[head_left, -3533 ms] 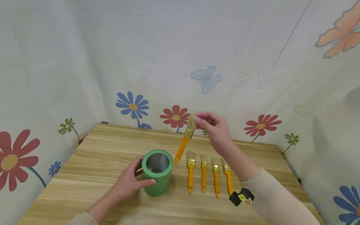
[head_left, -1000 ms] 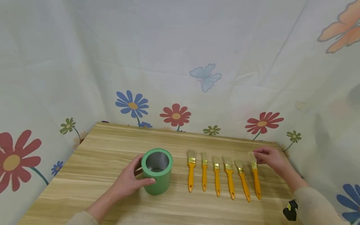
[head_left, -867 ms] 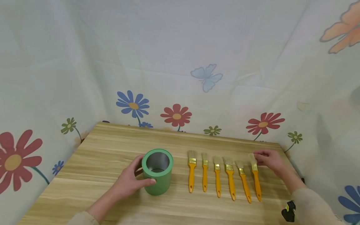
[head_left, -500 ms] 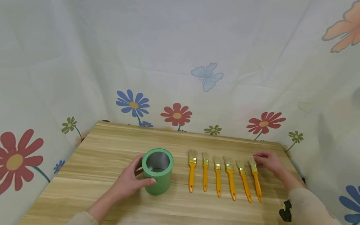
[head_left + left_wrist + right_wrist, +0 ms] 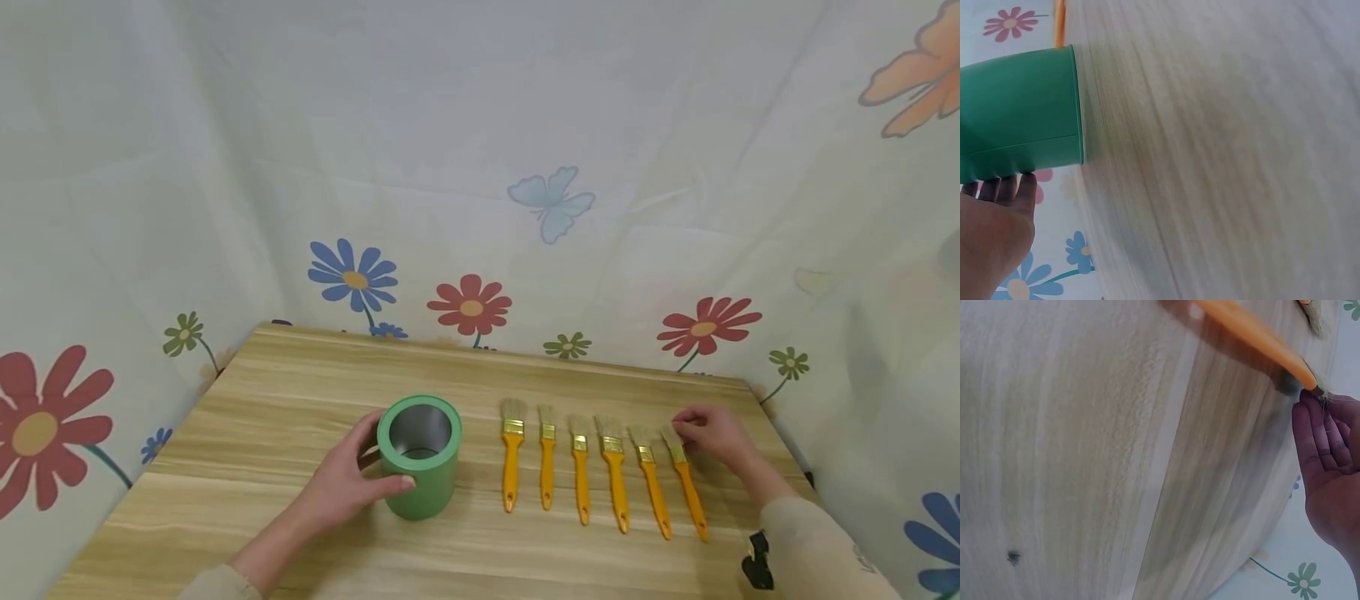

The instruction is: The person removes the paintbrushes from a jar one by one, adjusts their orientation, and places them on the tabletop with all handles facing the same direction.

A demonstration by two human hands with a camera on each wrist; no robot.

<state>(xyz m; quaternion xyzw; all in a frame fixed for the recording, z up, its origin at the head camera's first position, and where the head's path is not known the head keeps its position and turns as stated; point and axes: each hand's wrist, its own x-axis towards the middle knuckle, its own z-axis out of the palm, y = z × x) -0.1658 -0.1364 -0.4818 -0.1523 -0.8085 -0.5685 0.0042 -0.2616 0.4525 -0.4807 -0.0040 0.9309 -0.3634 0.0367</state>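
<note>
My left hand (image 5: 341, 475) grips a green can (image 5: 423, 492) that stands upright on the table, thumb on its near side and fingers round the far left. In the left wrist view, fingers (image 5: 1007, 190) lie against the green can (image 5: 1019, 112). At the right end of a row of paintbrushes, my right hand (image 5: 716, 433) pinches the bristles of a paintbrush (image 5: 692, 496) with an orange handle. Seen from the right wrist, this paintbrush (image 5: 1266, 344) has its bristle end between thumb and fingers of the right hand (image 5: 1332, 456), and its handle stretches over the wood.
Several more orange-handled paintbrushes lie side by side, bristles away from me, from one (image 5: 512, 467) near the can to one (image 5: 654, 492) beside the held brush. The wooden table (image 5: 300, 375) backs onto a flower-printed cloth (image 5: 420, 167).
My right hand has gone from holding a paintbrush beside the can to the row's right end. Over the last second, the brush there has tilted, handle end swinging right. The left hand stays put.
</note>
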